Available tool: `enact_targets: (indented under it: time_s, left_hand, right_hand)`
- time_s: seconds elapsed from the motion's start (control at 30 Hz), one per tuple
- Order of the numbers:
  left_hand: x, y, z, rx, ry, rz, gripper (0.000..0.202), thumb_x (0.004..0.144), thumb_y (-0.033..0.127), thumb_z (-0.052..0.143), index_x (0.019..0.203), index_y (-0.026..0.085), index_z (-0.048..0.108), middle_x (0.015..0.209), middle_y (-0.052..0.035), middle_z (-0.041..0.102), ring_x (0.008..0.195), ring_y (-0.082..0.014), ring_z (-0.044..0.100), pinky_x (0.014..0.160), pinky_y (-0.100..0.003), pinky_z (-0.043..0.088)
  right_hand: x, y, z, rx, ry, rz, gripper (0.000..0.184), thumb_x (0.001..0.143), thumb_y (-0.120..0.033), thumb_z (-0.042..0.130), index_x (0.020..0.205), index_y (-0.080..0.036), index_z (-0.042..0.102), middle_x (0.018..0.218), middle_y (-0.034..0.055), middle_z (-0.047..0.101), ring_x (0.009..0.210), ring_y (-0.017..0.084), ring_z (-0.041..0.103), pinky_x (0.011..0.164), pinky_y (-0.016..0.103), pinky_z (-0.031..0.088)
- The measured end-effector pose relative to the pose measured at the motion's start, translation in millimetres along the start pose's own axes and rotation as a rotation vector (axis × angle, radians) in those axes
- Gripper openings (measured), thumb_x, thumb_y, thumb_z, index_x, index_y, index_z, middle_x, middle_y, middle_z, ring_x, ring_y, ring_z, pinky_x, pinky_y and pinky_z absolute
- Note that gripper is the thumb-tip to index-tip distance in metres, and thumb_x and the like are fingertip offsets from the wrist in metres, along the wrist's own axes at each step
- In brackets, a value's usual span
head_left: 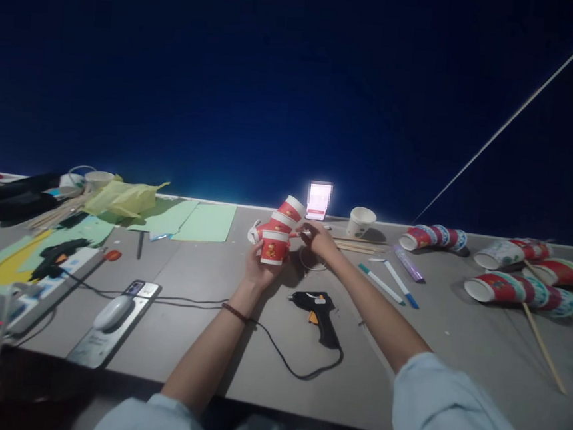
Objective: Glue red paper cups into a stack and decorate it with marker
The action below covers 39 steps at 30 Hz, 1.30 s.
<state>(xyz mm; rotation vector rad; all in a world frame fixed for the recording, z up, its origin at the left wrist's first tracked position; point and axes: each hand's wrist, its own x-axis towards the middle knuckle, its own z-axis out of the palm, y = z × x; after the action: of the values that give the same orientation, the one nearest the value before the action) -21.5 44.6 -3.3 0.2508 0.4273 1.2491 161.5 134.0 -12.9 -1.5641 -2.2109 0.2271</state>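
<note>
Red paper cups with white rims (273, 249), joined into a bent stack, are raised above the table. My left hand (260, 276) is wrapped round the lower cup from below. A small white piece (253, 232) sticks out at the stack's left side. Beside the stack's right side, my right hand (318, 238) has its fingers pinched together; what lies between them is too small to make out. Below the hands, a black glue gun (325, 317) with an orange trigger lies on the table, its nozzle to the left.
A lit phone (319, 201) stands behind the hands, near a white cup (361, 223) and wooden sticks (358, 247). Markers (383, 285) and finished-looking cup chains (515, 292) lie right. Left are green paper (210, 223), a power strip (54, 288), cables and another phone (99, 346).
</note>
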Motion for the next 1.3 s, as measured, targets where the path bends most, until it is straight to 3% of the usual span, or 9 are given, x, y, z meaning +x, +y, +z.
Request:
enact_targets:
  time_s: [0.1, 0.27, 0.37, 0.47, 0.67, 0.83, 1.03, 1.3]
  left_hand:
    - [0.9, -0.5, -1.8, 0.025, 0.031, -0.021, 0.034, 0.083, 0.034, 0.058, 0.108, 0.012, 0.066, 0.09, -0.0136, 0.074, 0.077, -0.0244, 0.072, 0.068, -0.035, 0.058]
    - [2.6, -3.5, -3.4, 0.062, 0.035, -0.023, 0.03, 0.082, 0.034, 0.061, 0.104, 0.014, 0.066, 0.085, -0.0113, 0.074, 0.075, -0.0248, 0.071, 0.067, -0.036, 0.058]
    - [2.8, -5.9, -3.4, 0.073, 0.027, -0.023, 0.031, 0.081, 0.033, 0.062, 0.105, 0.014, 0.067, 0.087, -0.0112, 0.073, 0.076, -0.0252, 0.072, 0.068, -0.036, 0.058]
    - [2.2, -7.1, -3.2, 0.082, 0.019, -0.016, 0.033, 0.079, 0.032, 0.064, 0.106, 0.014, 0.066, 0.088, -0.0115, 0.074, 0.077, -0.0256, 0.071, 0.069, -0.037, 0.057]
    - [1.5, -4.4, -3.4, 0.123, 0.027, -0.013, 0.028, 0.082, 0.035, 0.061, 0.102, 0.017, 0.067, 0.087, -0.0098, 0.074, 0.076, -0.0235, 0.071, 0.069, -0.035, 0.057]
    - [1.1, -4.0, -1.0, 0.13, 0.043, -0.013, 0.029, 0.081, 0.034, 0.062, 0.103, 0.016, 0.067, 0.088, -0.0096, 0.074, 0.076, -0.0235, 0.071, 0.069, -0.035, 0.057]
    - [0.0, -5.3, 1.0, 0.14, 0.056, -0.007, 0.03, 0.08, 0.033, 0.063, 0.104, 0.016, 0.067, 0.085, -0.0098, 0.074, 0.074, -0.0244, 0.071, 0.068, -0.036, 0.057]
    - [-1.7, -7.2, 1.6, 0.144, 0.087, -0.005, 0.035, 0.079, 0.031, 0.065, 0.109, 0.013, 0.066, 0.089, -0.0128, 0.074, 0.076, -0.0266, 0.072, 0.068, -0.038, 0.058]
  right_hand:
    - [-40.2, 18.1, -21.1, 0.029, 0.092, 0.05, 0.021, 0.097, -0.025, 0.054, 0.112, -0.017, 0.066, 0.116, 0.0089, 0.068, 0.111, 0.022, 0.062, 0.095, 0.038, 0.052]
    - [-127.7, 70.8, -61.4, -0.005, 0.219, 0.224, 0.026, 0.091, -0.02, 0.046, 0.101, -0.015, 0.07, 0.107, 0.0131, 0.071, 0.101, 0.025, 0.065, 0.091, 0.038, 0.051]
    - [-170.3, 100.3, -75.5, -0.06, 0.232, 0.333, 0.026, 0.089, -0.024, 0.049, 0.1, -0.014, 0.071, 0.099, 0.0149, 0.072, 0.09, 0.027, 0.066, 0.082, 0.039, 0.051]
    - [-194.1, 119.5, -77.5, -0.26, 0.167, 0.501, 0.029, 0.089, -0.037, 0.056, 0.1, -0.015, 0.072, 0.098, 0.0151, 0.071, 0.093, 0.028, 0.066, 0.079, 0.036, 0.049]
    - [-199.3, 122.8, -72.0, -0.361, 0.118, 0.593, 0.026, 0.094, -0.03, 0.05, 0.096, -0.016, 0.072, 0.1, 0.0145, 0.072, 0.094, 0.027, 0.067, 0.077, 0.033, 0.047]
    - [-190.4, 110.9, -69.6, -0.266, 0.085, 0.622, 0.033, 0.099, -0.023, 0.039, 0.123, -0.01, 0.057, 0.106, 0.0195, 0.069, 0.095, 0.027, 0.066, 0.077, 0.033, 0.045]
    - [-187.8, 102.2, -67.1, -0.209, -0.027, 0.565, 0.03, 0.101, -0.021, 0.033, 0.106, -0.018, 0.063, 0.105, 0.0124, 0.069, 0.093, 0.023, 0.066, 0.075, 0.031, 0.044]
    - [-183.5, 98.5, -74.0, -0.233, -0.051, 0.661, 0.033, 0.1, -0.024, 0.032, 0.108, -0.018, 0.064, 0.102, 0.0168, 0.07, 0.086, 0.029, 0.069, 0.069, 0.036, 0.044]
